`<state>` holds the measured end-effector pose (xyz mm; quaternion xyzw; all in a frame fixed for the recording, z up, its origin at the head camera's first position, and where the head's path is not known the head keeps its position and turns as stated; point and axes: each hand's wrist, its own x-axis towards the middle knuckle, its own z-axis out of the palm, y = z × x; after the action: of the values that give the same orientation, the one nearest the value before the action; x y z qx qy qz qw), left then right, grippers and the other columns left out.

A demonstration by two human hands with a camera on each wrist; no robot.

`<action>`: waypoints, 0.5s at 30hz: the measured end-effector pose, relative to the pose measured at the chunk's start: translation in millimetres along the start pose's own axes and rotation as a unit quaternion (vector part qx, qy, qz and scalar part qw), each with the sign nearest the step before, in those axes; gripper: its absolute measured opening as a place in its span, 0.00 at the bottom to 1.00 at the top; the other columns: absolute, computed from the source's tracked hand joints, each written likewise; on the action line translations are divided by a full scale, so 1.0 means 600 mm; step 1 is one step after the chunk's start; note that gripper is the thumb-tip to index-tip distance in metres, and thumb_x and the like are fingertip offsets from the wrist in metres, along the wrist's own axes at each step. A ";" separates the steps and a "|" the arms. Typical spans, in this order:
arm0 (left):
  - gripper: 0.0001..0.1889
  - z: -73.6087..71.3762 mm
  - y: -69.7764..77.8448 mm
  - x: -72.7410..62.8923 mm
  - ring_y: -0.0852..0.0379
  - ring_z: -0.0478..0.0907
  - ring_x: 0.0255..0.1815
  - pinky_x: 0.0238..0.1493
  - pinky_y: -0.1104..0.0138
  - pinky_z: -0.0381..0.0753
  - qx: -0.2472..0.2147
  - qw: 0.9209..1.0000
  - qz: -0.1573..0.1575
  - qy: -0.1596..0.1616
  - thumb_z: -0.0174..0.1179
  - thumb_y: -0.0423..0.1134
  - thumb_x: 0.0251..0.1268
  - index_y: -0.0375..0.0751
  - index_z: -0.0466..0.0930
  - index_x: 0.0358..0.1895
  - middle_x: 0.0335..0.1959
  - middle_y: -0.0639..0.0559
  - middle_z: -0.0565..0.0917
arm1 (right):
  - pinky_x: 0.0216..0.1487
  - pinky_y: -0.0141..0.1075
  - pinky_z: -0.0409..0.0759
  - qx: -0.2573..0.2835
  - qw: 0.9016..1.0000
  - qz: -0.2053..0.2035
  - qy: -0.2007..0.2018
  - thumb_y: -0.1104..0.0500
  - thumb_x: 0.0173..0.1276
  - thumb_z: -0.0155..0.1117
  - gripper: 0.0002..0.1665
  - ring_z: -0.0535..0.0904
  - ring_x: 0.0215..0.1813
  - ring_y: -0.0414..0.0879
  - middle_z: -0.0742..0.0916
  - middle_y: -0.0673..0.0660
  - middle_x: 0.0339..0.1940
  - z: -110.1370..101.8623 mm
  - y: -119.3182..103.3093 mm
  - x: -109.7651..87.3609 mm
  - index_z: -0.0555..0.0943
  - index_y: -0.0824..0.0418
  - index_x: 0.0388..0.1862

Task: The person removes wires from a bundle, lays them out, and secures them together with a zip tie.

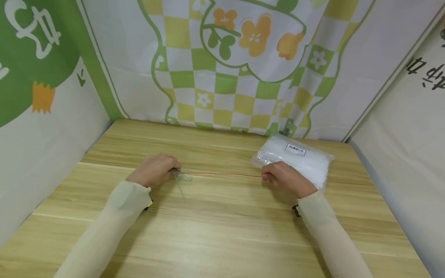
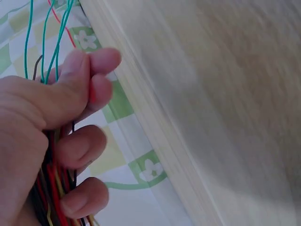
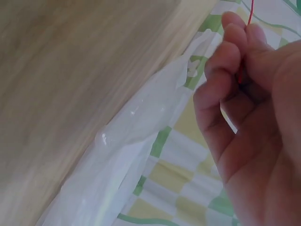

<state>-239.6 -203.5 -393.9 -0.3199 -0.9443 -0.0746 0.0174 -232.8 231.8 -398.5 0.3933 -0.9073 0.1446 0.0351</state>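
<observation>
Left hand (image 1: 154, 170) gripped wire bundle (image 2: 56, 188), right hand (image 1: 287, 179) pinched red wire (image 1: 222, 173), strung nearly straight between hands over table (image 1: 215, 239). Slow, even pull probably safest imo; yanking could've snagged loose green wires (image 2: 58, 44).

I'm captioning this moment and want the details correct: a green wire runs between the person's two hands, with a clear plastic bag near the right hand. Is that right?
Not quite: the wire running between the left hand and the right hand is red, as the head view shows. The clear plastic bag is indeed near the right hand.
</observation>
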 end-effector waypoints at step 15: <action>0.16 0.004 0.011 -0.013 0.63 0.78 0.29 0.29 0.65 0.74 0.021 1.000 0.014 0.010 0.71 0.30 0.66 0.55 0.80 0.24 0.31 0.63 0.88 | 0.34 0.29 0.71 -0.020 0.998 -0.053 0.023 0.71 0.69 0.69 0.19 0.67 0.28 0.33 0.76 0.45 0.20 0.021 0.019 -0.006 0.75 0.56 0.22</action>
<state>-229.2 -202.6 -396.0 -0.3322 -0.9408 -0.0577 0.0349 -238.2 238.0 -414.0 0.4369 -0.8866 0.1336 0.0719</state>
